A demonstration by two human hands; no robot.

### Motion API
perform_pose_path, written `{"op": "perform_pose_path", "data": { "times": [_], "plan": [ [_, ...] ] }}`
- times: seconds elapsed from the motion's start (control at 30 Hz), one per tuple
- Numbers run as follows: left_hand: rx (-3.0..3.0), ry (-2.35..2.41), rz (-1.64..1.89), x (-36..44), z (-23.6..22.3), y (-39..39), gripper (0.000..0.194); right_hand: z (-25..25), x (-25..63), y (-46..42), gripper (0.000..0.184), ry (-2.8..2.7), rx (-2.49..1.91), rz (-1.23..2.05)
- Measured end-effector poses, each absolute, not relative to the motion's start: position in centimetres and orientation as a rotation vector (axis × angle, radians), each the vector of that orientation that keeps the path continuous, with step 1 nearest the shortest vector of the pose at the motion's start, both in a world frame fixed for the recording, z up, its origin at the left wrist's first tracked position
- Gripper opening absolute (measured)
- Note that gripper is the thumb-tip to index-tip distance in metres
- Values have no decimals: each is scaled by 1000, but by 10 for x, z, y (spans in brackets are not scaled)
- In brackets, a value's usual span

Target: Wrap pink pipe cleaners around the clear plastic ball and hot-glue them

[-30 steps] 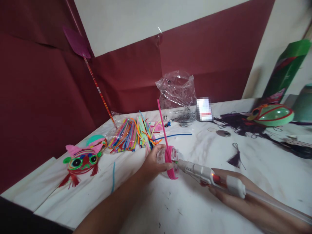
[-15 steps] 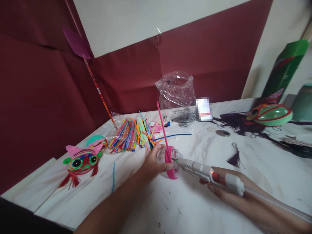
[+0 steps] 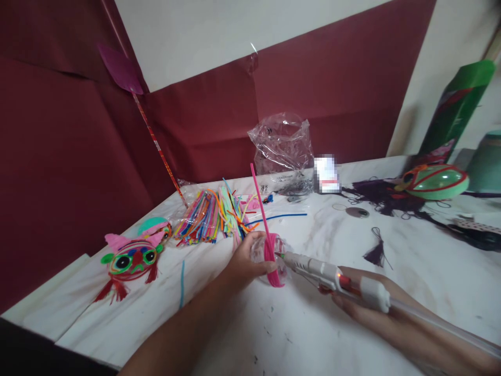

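Observation:
My left hand (image 3: 252,259) is closed round a small clear plastic container (image 3: 282,245), its thumb pressed on the near side. Bright pink pipe cleaners (image 3: 270,250) wrap around the container, and one end sticks up and away from it. In my right hand (image 3: 352,300) is a white glue gun (image 3: 329,275) with a small orange light lit and a clear glue stick trailing from its back. The gun's nozzle points left and meets or nearly meets the pink band; whether it touches I cannot tell.
Colourful pipe cleaners (image 3: 203,216) lie bundled behind my left hand. A decorated animal-face ornament (image 3: 133,259) with red tassels sits at left. Along the back stand a clear plastic bag (image 3: 282,146) and a blurred bright object (image 3: 327,174). Rightward are dark tassels (image 3: 376,248) and a green ornament (image 3: 440,183).
Almost nothing differs. Both hands, the container and the glue gun keep their positions, with only a very slight shift of the whole view.

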State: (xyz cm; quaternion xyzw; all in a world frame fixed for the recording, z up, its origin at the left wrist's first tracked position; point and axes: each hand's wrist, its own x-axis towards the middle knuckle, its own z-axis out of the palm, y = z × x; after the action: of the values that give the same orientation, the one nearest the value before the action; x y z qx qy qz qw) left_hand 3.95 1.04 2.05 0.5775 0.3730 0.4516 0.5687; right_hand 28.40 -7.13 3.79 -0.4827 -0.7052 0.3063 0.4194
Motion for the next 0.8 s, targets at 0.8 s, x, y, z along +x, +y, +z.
{"op": "perform_pose_path", "data": {
  "times": [0.8],
  "plan": [
    [1367, 846, 1046, 40, 17, 10, 74, 42, 284, -78, 16, -1774, -1260, 636]
  ]
}}
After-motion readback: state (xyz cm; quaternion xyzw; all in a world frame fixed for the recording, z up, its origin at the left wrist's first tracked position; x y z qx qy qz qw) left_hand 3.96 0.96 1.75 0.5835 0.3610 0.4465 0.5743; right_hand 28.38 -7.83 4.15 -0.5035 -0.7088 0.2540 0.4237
